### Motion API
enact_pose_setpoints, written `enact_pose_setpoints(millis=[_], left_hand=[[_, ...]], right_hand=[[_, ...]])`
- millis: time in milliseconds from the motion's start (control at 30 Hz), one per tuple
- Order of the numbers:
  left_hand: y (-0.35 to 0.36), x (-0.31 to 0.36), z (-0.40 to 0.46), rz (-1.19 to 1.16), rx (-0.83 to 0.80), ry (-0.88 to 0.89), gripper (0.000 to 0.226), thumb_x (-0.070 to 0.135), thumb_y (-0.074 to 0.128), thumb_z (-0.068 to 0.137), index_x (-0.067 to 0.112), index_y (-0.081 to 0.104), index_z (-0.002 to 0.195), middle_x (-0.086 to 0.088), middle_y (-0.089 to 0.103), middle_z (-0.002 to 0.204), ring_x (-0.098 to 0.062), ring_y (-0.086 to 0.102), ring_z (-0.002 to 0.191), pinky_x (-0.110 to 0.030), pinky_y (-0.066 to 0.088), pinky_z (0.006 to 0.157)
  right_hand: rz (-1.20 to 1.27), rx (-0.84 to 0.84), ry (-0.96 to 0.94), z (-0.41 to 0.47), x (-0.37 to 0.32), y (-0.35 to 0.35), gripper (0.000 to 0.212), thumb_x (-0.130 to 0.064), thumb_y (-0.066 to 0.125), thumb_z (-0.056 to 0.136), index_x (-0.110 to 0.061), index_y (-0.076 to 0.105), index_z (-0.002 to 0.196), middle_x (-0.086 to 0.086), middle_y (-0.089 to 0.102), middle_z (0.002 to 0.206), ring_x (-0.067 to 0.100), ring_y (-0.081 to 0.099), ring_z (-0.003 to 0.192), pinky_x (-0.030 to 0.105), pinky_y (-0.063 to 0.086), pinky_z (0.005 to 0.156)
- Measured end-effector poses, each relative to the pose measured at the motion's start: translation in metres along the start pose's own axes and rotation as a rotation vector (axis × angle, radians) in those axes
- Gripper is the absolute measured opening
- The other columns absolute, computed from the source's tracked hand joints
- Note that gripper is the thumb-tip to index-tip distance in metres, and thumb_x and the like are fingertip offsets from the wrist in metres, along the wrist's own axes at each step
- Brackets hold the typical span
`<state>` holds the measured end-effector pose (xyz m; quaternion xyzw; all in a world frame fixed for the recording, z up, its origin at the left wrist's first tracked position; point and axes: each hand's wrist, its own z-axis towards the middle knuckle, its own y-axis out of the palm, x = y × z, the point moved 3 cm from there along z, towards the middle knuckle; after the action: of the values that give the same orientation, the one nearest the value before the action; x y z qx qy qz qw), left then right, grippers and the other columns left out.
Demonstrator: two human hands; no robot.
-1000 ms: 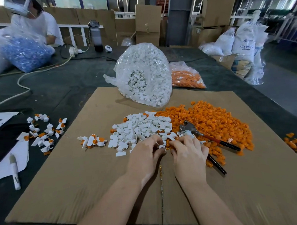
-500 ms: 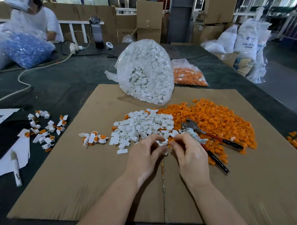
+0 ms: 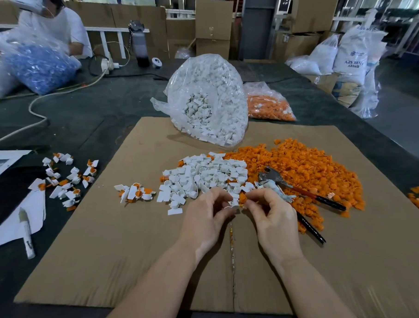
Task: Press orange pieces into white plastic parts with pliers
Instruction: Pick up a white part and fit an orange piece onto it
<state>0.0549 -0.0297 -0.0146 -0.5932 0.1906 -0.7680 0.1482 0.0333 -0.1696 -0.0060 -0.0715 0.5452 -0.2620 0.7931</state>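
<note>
The cardboard carries the orange heap and white heap. Pliers lie idle just right of the right hand — handles pointing right and toward the person. Left hand pinches a white part; right hand pinches an orange piece touching it.

Both forearms converge mid-frame; left hand and right hand curled, fingertips meeting (pinch grip).

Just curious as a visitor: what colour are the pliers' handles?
Red near the head, black at the grips, on the pliers; head view.
</note>
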Motion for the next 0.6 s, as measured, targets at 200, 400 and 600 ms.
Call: enact_pose_setpoints(millis=[200, 400, 600], left_hand=[[-0.0005, -0.0014, 0.0011, 0.026, 0.045, -0.005, 0.023, 0.016, 0.063, 0.087, 0.036, 0.052, 0.088, 0.014, 0.06, 0.087, -0.004, 0.057, 0.082, -0.007, 0.04, 0.07], [-0.0028, -0.0024, -0.0004, -0.117, 0.081, -0.039, 0.029, 0.01, 0.061, 0.088, 0.038, 0.054, 0.091, 0.008, 0.061, 0.094, -0.003, 0.06, 0.082, -0.013, 0.047, 0.077], [-0.0054, -0.0036, -0.0009, -0.285, 0.038, -0.125, 0.036, 0.001, 0.067, 0.081, 0.033, 0.056, 0.093, 0.0, 0.058, 0.081, -0.012, 0.057, 0.069, -0.017, 0.048, 0.07]], right_hand=[[0.003, 0.011, -0.055, -0.0008, -0.0021, 0.0009, 0.02, -0.002, 0.063, 0.085, -0.022, 0.06, 0.084, -0.016, 0.062, 0.077, -0.001, 0.058, 0.078, 0.011, 0.046, 0.067], [-0.02, -0.019, -0.083, -0.0008, 0.0004, 0.0022, 0.016, -0.003, 0.061, 0.087, -0.017, 0.066, 0.093, -0.008, 0.065, 0.087, 0.006, 0.06, 0.085, 0.022, 0.051, 0.075], [-0.058, -0.043, -0.073, -0.0007, 0.0031, 0.0044, 0.014, -0.007, 0.067, 0.084, -0.018, 0.069, 0.093, -0.006, 0.067, 0.088, 0.003, 0.061, 0.085, 0.016, 0.049, 0.076]])
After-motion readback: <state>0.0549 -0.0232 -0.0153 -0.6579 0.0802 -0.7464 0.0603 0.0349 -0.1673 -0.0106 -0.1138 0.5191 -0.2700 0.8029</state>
